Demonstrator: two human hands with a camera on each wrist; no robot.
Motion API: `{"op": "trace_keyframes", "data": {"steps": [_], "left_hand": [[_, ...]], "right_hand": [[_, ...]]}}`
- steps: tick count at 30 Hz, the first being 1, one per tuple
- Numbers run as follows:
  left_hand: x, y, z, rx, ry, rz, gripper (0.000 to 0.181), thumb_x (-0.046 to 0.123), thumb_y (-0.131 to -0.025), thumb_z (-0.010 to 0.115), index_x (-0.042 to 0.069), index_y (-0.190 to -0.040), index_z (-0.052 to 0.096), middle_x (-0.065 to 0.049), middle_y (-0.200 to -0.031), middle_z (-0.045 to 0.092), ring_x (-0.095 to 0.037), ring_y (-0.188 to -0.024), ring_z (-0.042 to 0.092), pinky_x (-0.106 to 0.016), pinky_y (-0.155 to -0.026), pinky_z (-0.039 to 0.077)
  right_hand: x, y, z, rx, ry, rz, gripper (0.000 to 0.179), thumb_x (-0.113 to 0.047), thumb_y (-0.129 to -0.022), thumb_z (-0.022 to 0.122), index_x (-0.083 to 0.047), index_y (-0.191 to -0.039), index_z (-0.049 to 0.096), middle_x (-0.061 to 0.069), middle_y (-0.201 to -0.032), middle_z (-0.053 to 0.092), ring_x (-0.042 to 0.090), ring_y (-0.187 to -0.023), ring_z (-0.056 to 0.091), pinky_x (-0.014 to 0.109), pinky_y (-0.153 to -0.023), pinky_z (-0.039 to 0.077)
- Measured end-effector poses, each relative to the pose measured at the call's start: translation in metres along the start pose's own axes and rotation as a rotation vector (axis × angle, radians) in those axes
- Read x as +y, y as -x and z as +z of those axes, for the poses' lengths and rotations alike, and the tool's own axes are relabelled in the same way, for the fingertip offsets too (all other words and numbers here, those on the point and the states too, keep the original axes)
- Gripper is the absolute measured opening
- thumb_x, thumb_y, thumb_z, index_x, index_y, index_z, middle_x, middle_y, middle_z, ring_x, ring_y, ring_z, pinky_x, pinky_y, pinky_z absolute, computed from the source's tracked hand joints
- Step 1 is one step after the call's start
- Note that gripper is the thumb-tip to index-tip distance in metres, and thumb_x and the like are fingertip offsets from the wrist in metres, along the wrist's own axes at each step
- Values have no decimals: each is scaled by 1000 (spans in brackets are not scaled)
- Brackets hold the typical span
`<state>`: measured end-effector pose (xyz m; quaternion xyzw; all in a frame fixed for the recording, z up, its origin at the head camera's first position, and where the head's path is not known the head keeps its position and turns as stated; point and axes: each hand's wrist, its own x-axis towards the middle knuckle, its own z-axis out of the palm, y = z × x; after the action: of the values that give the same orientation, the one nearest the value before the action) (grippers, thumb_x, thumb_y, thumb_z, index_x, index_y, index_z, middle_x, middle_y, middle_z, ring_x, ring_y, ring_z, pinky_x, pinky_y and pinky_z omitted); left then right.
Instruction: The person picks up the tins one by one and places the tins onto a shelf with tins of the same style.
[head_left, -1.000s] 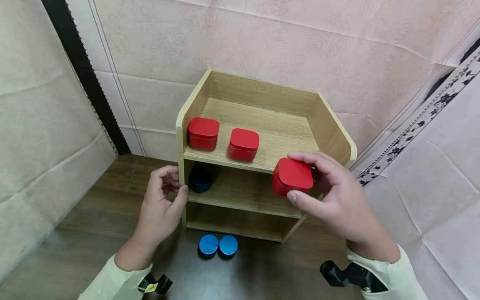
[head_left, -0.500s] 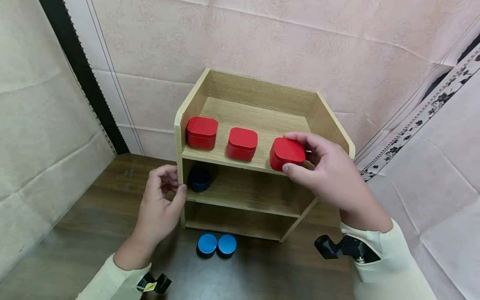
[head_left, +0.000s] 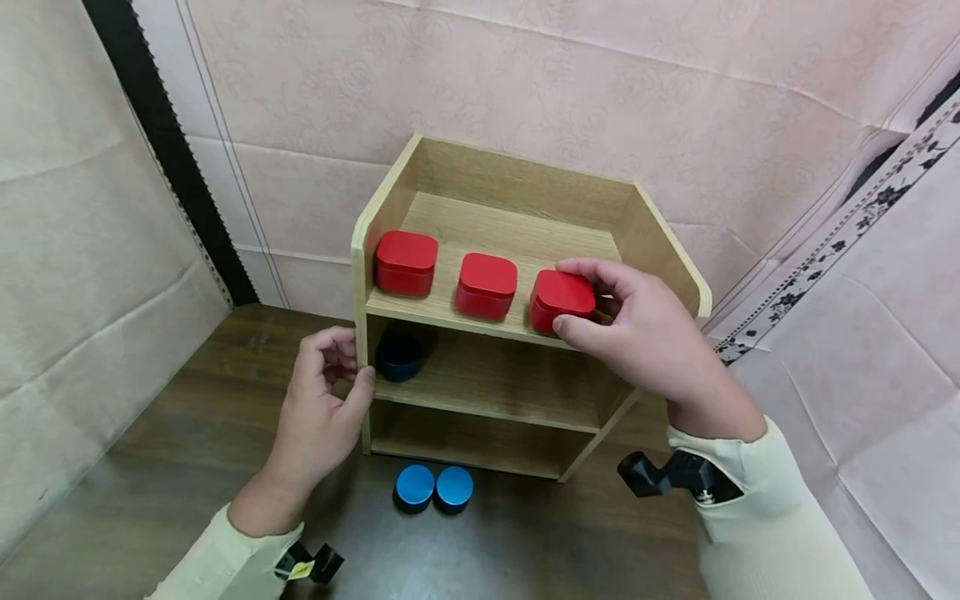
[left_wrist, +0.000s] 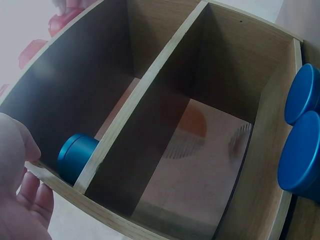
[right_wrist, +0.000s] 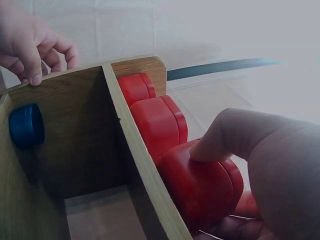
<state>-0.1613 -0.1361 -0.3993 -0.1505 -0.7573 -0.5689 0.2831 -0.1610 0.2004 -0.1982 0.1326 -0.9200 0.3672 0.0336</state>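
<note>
My right hand [head_left: 637,325] holds a red square tin with rounded corners [head_left: 561,298] between thumb and fingers, at the front of the wooden shelf's top board [head_left: 525,233]. Two like red tins, one in the middle [head_left: 486,286] and one at the left [head_left: 407,263], stand in a row beside it. In the right wrist view my thumb presses the held tin [right_wrist: 200,185]. My left hand [head_left: 322,408] grips the front edge of the shelf's left side panel [head_left: 362,333], thumb at the edge and fingers curled on the outer side.
A dark blue round tin [head_left: 399,357] stands at the left of the middle compartment. Two blue-lidded round tins [head_left: 415,487] sit side by side on the dark wooden table [head_left: 525,533] before the shelf. Pale cloth [head_left: 525,83] hangs behind and at both sides.
My right hand has carried its red tin up and left from in front of the middle compartment onto the top board, closer to the middle red tin. The left hand keeps its place.
</note>
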Motion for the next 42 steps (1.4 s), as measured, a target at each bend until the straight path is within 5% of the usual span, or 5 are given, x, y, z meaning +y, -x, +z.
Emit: {"op": "trace_keyframes", "data": {"steps": [19, 32, 42], "left_hand": [[1, 0, -1, -6, -8, -13, 54, -10, -101, 70, -1, -148, 46, -12, -124, 57, -17, -106, 57, -19, -89, 51], [1, 0, -1, -8, -11, -11, 53, -9, -102, 69, -1, -148, 46, -11, -123, 58, -16, -106, 57, -22, -89, 51], [1, 0, -1, -8, -18, -14, 53, -9, -102, 70, -1, -148, 46, -11, -123, 58, -16, -106, 57, -22, -89, 52]], "right_hand": [[2, -3, 3, -12, 67, -18, 57, -31, -100, 80, -22, -155, 64, 4, -138, 74, 24, -117, 74, 31, -97, 56], [2, -3, 3, -42, 47, -6, 74, -35, -98, 86, -25, -165, 54, 1, -153, 65, 25, -130, 70, 44, -109, 56], [-1, 2, 6, 51, -25, -32, 83, -36, -90, 95, -31, -161, 53, -1, -157, 58, 28, -136, 66, 53, -117, 55]]}}
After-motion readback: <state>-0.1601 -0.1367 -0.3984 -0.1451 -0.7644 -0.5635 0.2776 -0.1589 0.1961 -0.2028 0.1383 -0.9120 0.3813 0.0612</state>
